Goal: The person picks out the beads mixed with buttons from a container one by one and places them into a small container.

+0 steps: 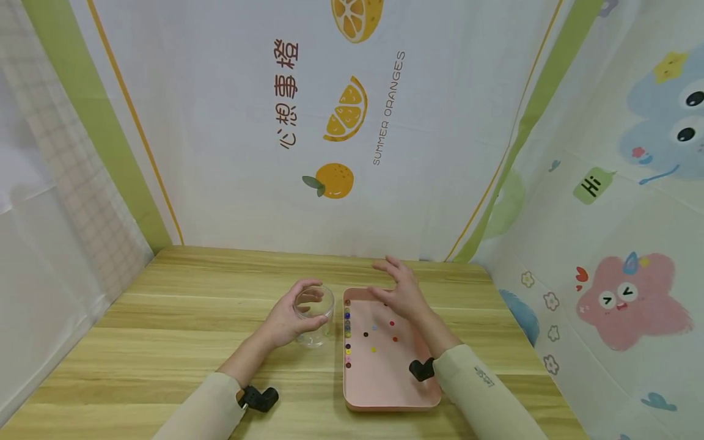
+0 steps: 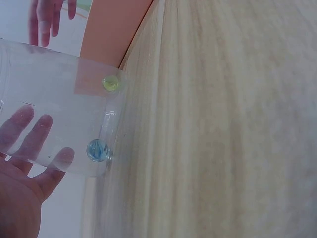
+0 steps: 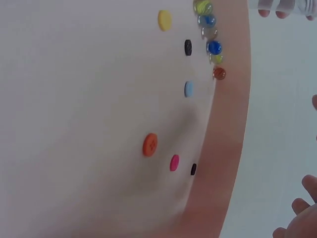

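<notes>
A white cloth (image 1: 313,122) (printed with oranges (image 1: 334,181)) hangs behind a wood-grain table (image 1: 165,318).

From the head, looks forward and down from well above, far enough back to take in the surface (image 1: 220,293), the pink tray (image 1: 390,385), the left hand (image 1: 284,319), the right hand (image 1: 406,295) and the printed cloth (image 1: 236,195) behind. From the left wrist, looks close and low over the surface, turned on its side, through the clear jar (image 2: 69,106) toward the tray's outer wall. From the right wrist, also turned sideways, looks near across the tray's floor to its inner wall. Overlaps with the left wrist in jar and tray.
</notes>
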A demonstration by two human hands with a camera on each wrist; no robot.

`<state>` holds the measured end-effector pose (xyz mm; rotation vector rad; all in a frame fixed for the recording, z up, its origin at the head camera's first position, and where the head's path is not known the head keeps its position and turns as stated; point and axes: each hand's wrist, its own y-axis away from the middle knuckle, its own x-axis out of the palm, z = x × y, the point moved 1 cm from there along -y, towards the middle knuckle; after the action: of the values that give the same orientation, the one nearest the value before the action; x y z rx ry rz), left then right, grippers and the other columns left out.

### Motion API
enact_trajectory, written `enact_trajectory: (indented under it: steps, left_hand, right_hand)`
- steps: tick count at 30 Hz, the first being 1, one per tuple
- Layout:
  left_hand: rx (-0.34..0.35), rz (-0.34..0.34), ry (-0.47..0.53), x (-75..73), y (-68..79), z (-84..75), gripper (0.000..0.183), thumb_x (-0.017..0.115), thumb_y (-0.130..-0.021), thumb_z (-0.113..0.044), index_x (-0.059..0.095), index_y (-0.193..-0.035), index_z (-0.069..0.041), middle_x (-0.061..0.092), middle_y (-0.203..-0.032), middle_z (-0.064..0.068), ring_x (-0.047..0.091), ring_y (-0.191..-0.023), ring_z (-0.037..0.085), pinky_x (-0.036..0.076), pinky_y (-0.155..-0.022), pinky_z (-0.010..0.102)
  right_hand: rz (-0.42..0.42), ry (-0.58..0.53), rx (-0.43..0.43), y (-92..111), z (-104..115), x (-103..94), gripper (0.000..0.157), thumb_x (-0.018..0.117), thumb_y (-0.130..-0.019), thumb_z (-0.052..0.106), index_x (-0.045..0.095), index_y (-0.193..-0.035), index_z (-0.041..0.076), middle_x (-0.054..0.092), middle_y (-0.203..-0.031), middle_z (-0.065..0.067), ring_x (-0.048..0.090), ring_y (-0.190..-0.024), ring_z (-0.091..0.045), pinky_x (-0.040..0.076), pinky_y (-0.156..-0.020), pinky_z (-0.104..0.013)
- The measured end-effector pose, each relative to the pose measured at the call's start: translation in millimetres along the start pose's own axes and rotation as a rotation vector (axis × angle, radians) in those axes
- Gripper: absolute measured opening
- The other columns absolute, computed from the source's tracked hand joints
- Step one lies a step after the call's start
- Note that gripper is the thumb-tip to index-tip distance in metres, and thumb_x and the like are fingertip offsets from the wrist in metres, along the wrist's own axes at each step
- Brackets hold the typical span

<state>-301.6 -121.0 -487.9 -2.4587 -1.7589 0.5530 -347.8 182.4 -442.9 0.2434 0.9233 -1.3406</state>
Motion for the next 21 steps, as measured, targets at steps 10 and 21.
enact_trajectory:
  steps: [10, 21]
  left_hand:
    - [-0.005, 0.004, 0.016, 0.0, -0.7, 1.4, 0.075, 0.087, -0.094, -0.011, 0.047, -0.158, -0.01, 0.057, -0.149, 0.029, 0.056, -0.142, 0.051, 0.063, -0.104, 0.047]
    - [0.008, -0.003, -0.03, -0.1, 0.2, 0.6, 0.075, 0.087, -0.094, -0.013, 0.048, -0.157, -0.011, 0.06, -0.148, 0.028, 0.059, -0.14, 0.046, 0.048, -0.116, 0.07]
  right_hand:
    - [0.026, 0.071, 0.02, -5.5, -7.3, 6.0, 0.037, 0.084, -0.098, 0.021, 0.078, -0.134, 0.015, 0.043, -0.172, -0.021, 0.028, -0.162, -0.053, 0.013, -0.125, -0.084]
    - [0.118, 0.354, -0.104, -6.6, -2.8, 16.1, 0.043, 0.089, -0.095, 0.028, 0.078, -0.136, 0.021, 0.041, -0.173, -0.019, 0.027, -0.163, -0.053, 0.016, -0.128, -0.078]
